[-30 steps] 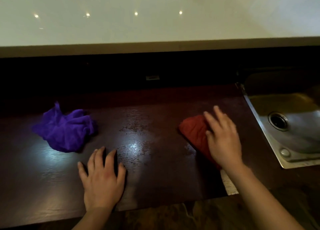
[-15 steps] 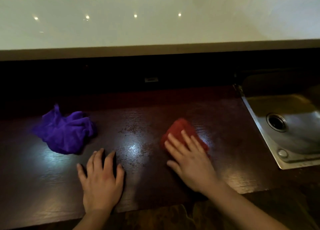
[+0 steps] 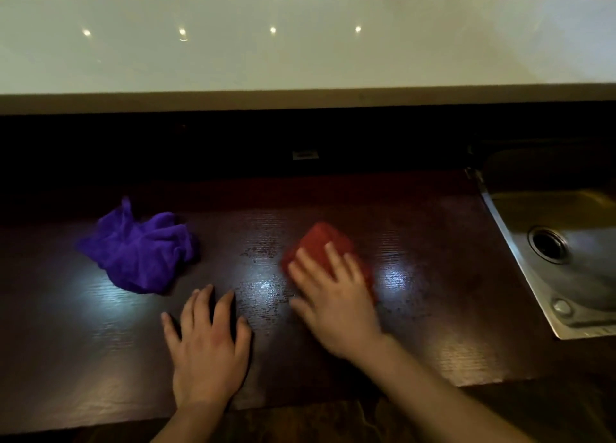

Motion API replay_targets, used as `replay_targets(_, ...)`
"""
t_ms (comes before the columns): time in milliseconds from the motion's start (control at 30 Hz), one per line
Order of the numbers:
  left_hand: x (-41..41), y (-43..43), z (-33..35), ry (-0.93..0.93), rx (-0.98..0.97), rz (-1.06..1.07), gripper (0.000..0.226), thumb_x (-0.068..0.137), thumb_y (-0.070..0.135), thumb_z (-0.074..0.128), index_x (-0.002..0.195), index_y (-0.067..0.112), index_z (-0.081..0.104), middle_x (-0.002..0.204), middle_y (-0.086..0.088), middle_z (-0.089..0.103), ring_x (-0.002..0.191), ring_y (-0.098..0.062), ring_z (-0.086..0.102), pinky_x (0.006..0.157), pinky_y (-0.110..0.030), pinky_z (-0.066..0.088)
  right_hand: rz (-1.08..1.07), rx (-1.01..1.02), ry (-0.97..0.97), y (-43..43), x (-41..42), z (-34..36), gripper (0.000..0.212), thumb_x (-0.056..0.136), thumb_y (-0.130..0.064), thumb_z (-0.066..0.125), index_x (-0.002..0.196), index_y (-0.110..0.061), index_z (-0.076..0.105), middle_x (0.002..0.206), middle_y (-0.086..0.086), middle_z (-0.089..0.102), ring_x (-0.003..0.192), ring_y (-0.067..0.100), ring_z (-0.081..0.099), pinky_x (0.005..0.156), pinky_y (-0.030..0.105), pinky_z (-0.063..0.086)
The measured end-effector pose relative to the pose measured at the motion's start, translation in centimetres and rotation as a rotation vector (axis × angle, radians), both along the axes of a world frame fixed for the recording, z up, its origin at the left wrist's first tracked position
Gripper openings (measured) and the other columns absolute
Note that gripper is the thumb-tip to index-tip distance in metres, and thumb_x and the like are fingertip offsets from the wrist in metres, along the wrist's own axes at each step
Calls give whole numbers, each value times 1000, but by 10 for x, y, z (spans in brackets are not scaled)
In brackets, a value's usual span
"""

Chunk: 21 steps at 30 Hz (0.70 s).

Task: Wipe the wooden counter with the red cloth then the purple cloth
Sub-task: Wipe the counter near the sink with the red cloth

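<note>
The dark wooden counter (image 3: 433, 292) runs across the lower half of the view. A folded red cloth (image 3: 320, 242) lies near its middle, and my right hand (image 3: 333, 302) presses flat on top of it, fingers spread, covering its near part. My left hand (image 3: 208, 346) rests flat on the wood close to the front edge, fingers apart, holding nothing. A crumpled purple cloth (image 3: 140, 252) sits on the counter to the left, a short way beyond my left hand and apart from it.
A steel sink (image 3: 573, 259) with a round drain is set into the counter at the right. A raised white ledge (image 3: 300, 49) spans the back, with a dark recess under it. The counter's front edge runs just below my wrists.
My right hand has slid the red cloth leftward from near the sink side to the middle of the counter. My left hand and the purple cloth have stayed in place.
</note>
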<state>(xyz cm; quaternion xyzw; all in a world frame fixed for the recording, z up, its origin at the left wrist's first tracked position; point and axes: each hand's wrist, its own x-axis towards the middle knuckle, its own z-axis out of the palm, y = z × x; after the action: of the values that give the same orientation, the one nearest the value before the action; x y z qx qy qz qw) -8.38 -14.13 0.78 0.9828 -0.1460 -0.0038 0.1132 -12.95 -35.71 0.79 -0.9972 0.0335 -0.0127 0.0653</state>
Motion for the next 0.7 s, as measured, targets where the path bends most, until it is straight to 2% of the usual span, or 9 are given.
replay_targets(67,0,1,0,-2,-1,-1,51,84,44,38,126,20,56,140,-15,50,134,-34,39,110,-70,20,207,6,19,23,-27,-7,54,97,-58,30,148,-42,25,160,-15,21,149,30,11,118,53,10)
replay_targets(133,0,0,2,-5,-6,-1,52,84,43,38,126,20,57,139,-15,50,134,-33,39,110,-70,20,245,-30,-18,-2,-19,-6,51,98,-53,32,147,-46,23,159,-15,24,147,28,18,118,50,12)
replay_targets(200,0,-1,5,6,1,2,52,84,43,38,125,19,58,139,-15,51,135,-34,40,110,-70,20,74,-74,-27,-31,14,-2,49,97,-51,32,146,-44,28,157,-13,30,145,29,25,116,50,18)
replay_targets(267,-1,-3,7,20,0,3,52,83,42,39,124,18,60,139,-16,51,135,-34,41,111,-70,20,-128,-41,9,-46,58,9,49,99,-51,28,147,-42,30,157,-13,30,146,30,23,117,50,18)
replay_targets(367,-1,-3,11,16,-28,10,53,83,42,39,123,16,61,138,-16,53,134,-34,43,111,-69,20,-178,13,35,-19,119,12,51,99,-53,23,148,-40,26,159,-13,24,148,31,13,118,51,11)
replay_targets(467,-2,-1,13,29,-103,47,61,82,43,38,131,12,55,139,-13,53,135,-30,43,114,-66,18,-3,38,29,27,133,12,50,99,-51,26,148,-40,28,159,-13,24,149,30,10,118,50,8)
replay_targets(567,-2,2,13,36,-190,71,66,83,43,36,138,9,48,140,-12,53,135,-27,43,116,-63,16,275,31,-6,59,78,3,49,98,-48,30,146,-39,31,157,-13,29,148,28,15,118,50,12)
replay_targets(633,-1,4,12,33,-207,65,64,84,41,36,139,10,47,140,-12,53,136,-26,43,117,-62,15,415,50,23,56,33,-4,48,99,-48,29,147,-42,25,158,-15,25,149,25,12,119,48,10)
replay_targets(700,-2,4,12,29,-189,52,62,85,41,36,138,11,49,139,-12,53,137,-26,42,116,-63,16,445,15,12,32,25,-7,49,100,-48,31,147,-45,23,158,-17,24,149,23,14,119,46,11)
